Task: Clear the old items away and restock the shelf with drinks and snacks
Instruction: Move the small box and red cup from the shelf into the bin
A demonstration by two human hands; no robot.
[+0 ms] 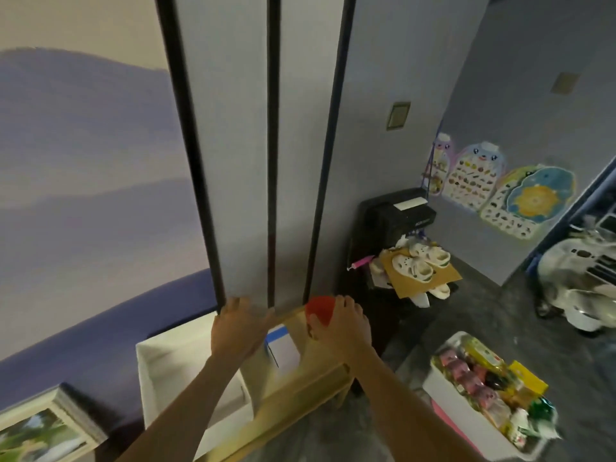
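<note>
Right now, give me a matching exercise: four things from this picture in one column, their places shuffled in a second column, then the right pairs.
Things:
1 red cup
2 shoes
3 snack bin
4 picture

Places:
A on the cardboard
B lower right of the view
C gripped by the right hand
D lower left corner of the view

Pairs: 1-C, 2-A, 3-B, 4-D
</note>
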